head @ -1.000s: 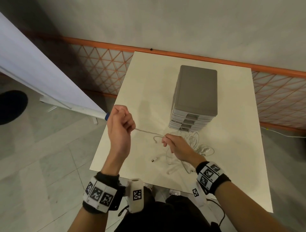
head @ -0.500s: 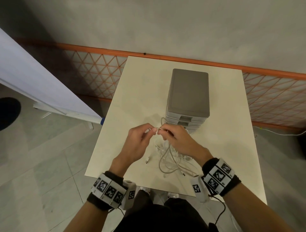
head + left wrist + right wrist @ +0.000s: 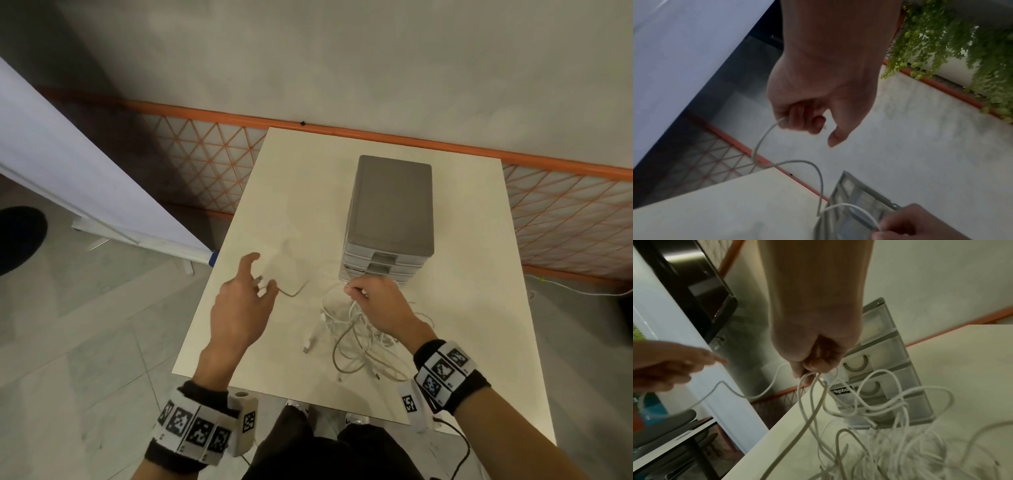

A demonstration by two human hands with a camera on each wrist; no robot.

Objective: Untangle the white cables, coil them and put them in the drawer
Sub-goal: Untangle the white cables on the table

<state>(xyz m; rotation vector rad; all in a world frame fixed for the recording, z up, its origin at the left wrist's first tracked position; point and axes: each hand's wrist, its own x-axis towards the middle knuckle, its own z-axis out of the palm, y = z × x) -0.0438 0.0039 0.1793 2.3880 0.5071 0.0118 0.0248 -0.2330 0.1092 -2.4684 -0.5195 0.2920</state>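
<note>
A person's left hand (image 3: 241, 308) and right hand (image 3: 376, 303) each pinch one strand of tangled white cables (image 3: 356, 339) above a cream surface (image 3: 308, 192), beside a grey drawer unit (image 3: 392, 205).

We stand in what looks like an office or demonstration room rather than a home. Ahead of the hands rises a bare grey plaster wall (image 3: 342, 58) edged with an orange lattice skirting panel (image 3: 202, 161). Left of the left hand leans a white projection screen (image 3: 68, 171). Under the hands lies a plain cream rectangular table (image 3: 479, 308) on pale grey floor tiles (image 3: 85, 342).
</note>
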